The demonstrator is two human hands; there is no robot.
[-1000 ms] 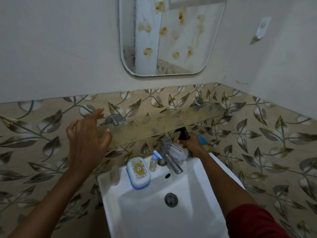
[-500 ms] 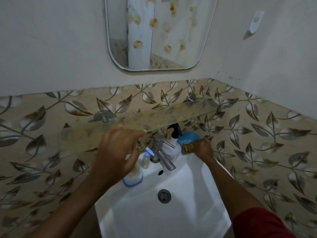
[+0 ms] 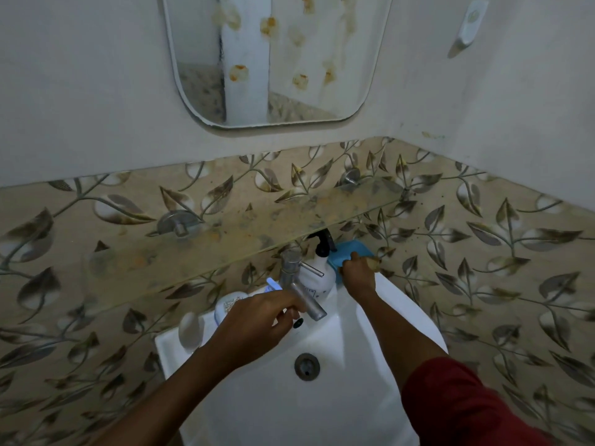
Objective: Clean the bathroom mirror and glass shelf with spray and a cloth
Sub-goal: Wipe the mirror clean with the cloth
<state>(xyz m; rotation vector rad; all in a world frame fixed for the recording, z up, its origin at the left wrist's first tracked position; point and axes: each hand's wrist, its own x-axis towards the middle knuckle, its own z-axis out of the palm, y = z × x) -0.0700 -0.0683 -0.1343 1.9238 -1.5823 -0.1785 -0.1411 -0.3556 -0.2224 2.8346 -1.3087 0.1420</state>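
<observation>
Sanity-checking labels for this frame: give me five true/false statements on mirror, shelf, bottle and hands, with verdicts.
1. The mirror carries orange-brown stains. True.
2. The glass shelf is spotless. False: it is smeared with orange-brown grime.
3. The right hand grips the blue cloth. True.
4. The spray bottle stands on the glass shelf. False: it stands below the shelf, at the back of the sink behind the tap.
5. The left hand is wiping the mirror. False: it is low over the sink, beside the tap spout.
</observation>
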